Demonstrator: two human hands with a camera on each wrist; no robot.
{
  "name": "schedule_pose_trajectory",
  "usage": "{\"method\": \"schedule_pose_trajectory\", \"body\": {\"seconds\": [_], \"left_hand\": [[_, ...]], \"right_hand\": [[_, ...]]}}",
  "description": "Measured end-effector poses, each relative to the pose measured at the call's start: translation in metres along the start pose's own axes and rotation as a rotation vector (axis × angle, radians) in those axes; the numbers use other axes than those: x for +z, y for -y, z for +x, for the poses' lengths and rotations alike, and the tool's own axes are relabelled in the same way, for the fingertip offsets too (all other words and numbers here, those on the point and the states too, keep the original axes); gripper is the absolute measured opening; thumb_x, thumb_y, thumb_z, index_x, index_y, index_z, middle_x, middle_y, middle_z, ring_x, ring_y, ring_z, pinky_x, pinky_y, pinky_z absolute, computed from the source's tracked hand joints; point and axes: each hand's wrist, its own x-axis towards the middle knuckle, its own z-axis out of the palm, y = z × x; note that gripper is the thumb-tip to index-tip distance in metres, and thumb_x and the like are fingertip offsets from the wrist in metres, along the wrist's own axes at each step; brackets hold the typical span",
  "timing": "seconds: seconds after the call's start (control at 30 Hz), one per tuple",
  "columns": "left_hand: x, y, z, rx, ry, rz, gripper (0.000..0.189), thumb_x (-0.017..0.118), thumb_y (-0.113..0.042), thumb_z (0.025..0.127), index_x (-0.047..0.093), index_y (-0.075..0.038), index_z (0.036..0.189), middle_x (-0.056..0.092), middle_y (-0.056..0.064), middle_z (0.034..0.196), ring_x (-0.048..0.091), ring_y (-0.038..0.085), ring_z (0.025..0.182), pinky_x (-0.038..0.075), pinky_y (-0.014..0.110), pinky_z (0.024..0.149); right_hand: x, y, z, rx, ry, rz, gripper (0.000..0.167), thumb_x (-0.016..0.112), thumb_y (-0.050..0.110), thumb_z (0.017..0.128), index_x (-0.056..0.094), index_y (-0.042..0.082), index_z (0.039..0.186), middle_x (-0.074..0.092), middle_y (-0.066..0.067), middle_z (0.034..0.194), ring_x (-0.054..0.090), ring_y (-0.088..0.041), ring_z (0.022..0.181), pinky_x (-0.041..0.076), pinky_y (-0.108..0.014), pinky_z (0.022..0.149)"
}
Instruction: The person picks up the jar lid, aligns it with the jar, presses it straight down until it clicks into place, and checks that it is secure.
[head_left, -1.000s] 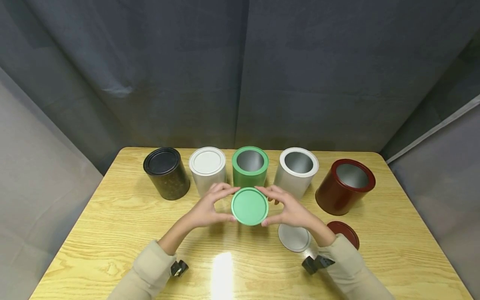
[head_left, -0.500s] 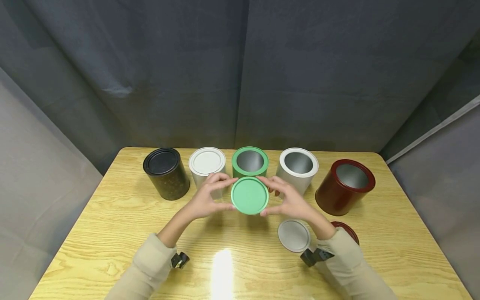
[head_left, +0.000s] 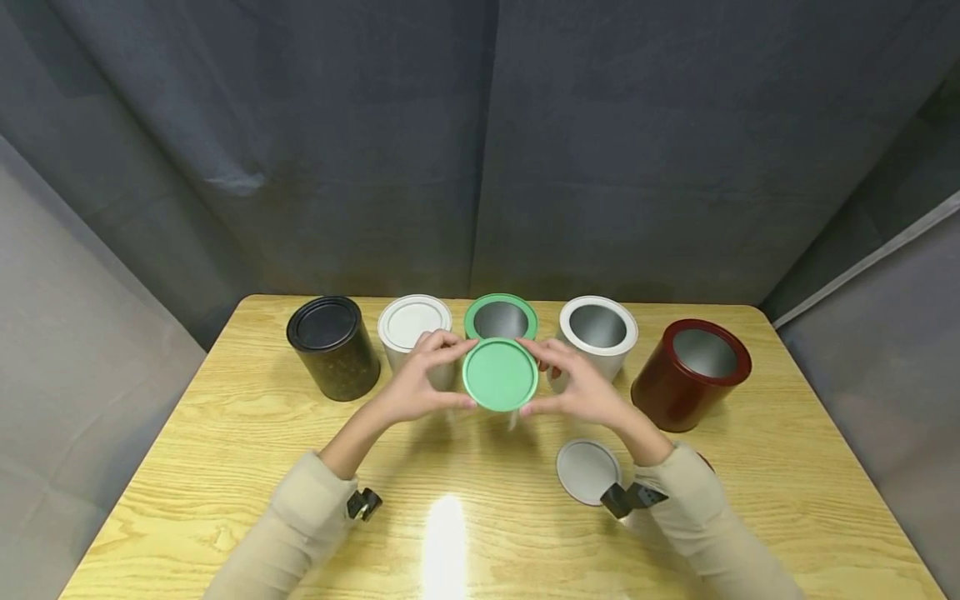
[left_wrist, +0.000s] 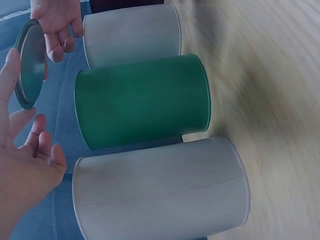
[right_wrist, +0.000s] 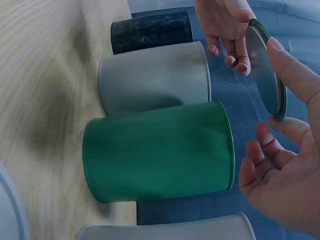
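Note:
Both hands hold a round green lid between them, raised in front of the open green can. The left hand pinches its left edge with thumb and forefinger. On the opposite edge, the right hand has the same thumb-and-finger pinch. Seen from the left wrist, the lid is tilted on edge beyond the top of the green can, apart from it. The right wrist view shows the lid's metallic underside facing the can, with the remaining right fingers curled loosely below.
A lidded black can and a lidded white can stand left of the green one. To the right are an open white can and an open dark red can. A white lid lies on the wooden table.
Both hands have carried the green lid away from the body, up toward the green can's opening. The right sleeve now covers most of the dark red lid on the table.

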Motion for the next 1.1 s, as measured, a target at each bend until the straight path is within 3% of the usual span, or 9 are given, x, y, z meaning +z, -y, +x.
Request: {"method": "schedule_pose_trajectory", "body": {"seconds": [0.17,0.53,0.8,1.1], "left_hand": [[-0.004,0.0,0.007,0.034,-0.019,0.02,0.074,0.085,-0.015,0.059,0.054,0.003,0.124,0.052,0.011,0.11,0.04,0.025,0.1,0.033,0.039,0.085],[-0.013,0.0,0.022,0.064,-0.007,0.054,0.075,0.084,-0.012,0.06,0.051,0.007,0.124,0.05,0.014,0.108,0.041,0.028,0.104,0.032,0.042,0.088],[-0.018,0.0,0.034,0.057,0.004,0.042,0.074,0.083,-0.011,0.062,0.05,0.006,0.125,0.05,0.014,0.111,0.04,0.027,0.105,0.033,0.04,0.088],[-0.023,-0.001,0.045,0.029,0.02,0.03,0.071,0.082,-0.012,0.065,0.05,0.006,0.126,0.049,0.012,0.11,0.038,0.025,0.098,0.032,0.037,0.084]], "right_hand": [[-0.007,0.0,0.007,0.001,0.016,-0.015,0.082,0.084,0.01,0.06,0.046,-0.003,0.131,0.052,-0.007,0.097,0.045,-0.023,0.082,0.041,-0.031,0.068],[-0.021,0.002,0.022,0.02,0.036,-0.108,0.082,0.084,0.02,0.062,0.046,0.002,0.133,0.052,-0.004,0.095,0.045,-0.019,0.084,0.042,-0.039,0.071],[-0.032,0.002,0.031,-0.019,0.034,-0.107,0.079,0.085,0.016,0.061,0.049,0.001,0.13,0.054,-0.008,0.105,0.048,-0.028,0.087,0.042,-0.038,0.07],[-0.04,0.0,0.039,-0.02,0.035,-0.112,0.078,0.084,0.014,0.062,0.048,-0.001,0.13,0.053,-0.008,0.103,0.046,-0.023,0.086,0.039,-0.035,0.069]]}}
